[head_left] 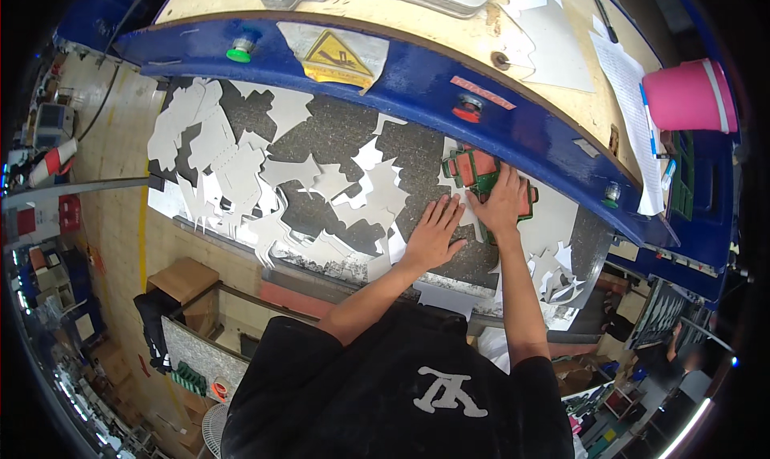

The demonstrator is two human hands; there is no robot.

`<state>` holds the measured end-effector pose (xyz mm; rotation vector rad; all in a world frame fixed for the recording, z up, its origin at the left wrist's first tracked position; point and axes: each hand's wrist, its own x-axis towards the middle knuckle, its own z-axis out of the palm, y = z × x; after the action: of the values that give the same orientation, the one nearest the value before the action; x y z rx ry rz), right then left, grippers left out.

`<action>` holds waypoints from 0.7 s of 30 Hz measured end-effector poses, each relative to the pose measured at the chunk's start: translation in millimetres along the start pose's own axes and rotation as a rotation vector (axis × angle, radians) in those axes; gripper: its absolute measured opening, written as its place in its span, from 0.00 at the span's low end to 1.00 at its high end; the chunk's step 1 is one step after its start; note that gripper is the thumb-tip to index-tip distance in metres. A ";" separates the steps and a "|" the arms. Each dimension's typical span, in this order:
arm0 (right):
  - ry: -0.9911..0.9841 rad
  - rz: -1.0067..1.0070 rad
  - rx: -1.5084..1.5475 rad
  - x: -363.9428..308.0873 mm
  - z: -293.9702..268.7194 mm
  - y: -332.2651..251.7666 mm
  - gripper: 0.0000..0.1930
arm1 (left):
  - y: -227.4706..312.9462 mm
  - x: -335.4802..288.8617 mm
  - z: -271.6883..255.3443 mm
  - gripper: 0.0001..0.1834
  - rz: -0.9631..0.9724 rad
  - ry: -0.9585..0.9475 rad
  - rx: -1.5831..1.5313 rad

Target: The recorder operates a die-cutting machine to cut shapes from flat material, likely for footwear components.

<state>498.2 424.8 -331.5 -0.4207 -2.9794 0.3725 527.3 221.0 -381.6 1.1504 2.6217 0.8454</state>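
Dark surface [345, 110]: I see white cutouts [228, 166] covering its left end.
White sheet [557, 214]: toward the right end, beneath the red-green die [473, 165].
Die: near the far edge, under the right hand [499, 206].
Right hand: palm down; whether it grips, I cannot tell.
Left hand [433, 234]: fingers spread wide, just beside the die.

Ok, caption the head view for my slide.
Right hand on a red-green tool, left hand beside it, white pieces across a dark bed.
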 end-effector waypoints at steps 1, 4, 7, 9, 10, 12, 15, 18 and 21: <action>-0.008 -0.003 -0.007 1.2 0.0 -1.6 0.62 | -1.6 -0.2 0.8 0.46 0.003 0.004 -0.008; -0.036 0.109 -0.066 3.2 -4.6 -3.2 0.66 | -2.5 -2.9 1.7 0.46 0.006 0.020 -0.028; -0.158 0.164 0.028 7.8 -5.7 1.5 0.66 | -4.8 1.5 2.5 0.46 -0.004 -0.005 -0.023; -0.102 0.124 0.048 6.6 -6.0 5.5 0.63 | -3.4 -1.4 3.1 0.45 -0.010 -0.006 -0.034; -0.107 0.118 0.043 5.5 -8.5 9.1 0.63 | -3.5 -1.1 4.3 0.45 -0.011 -0.002 -0.035; -0.142 0.108 0.111 -2.6 -19.2 16.3 0.60 | -4.8 -0.1 6.3 0.45 -0.014 0.009 -0.020; -0.193 0.092 0.186 -20.0 -40.3 20.2 0.59 | -3.5 -4.2 4.8 0.44 -0.028 -0.012 -0.002; -0.176 0.060 0.267 -30.7 -61.8 26.5 0.57 | -2.3 -1.4 0.9 0.43 -0.034 -0.034 0.017; -0.124 -0.038 0.610 -44.6 -80.3 39.0 0.48 | -1.8 -0.4 -5.3 0.43 -0.016 0.006 0.009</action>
<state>562.3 466.5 -267.4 -0.2753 -2.7736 1.2852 524.6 217.4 -378.3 1.1296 2.6390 0.8357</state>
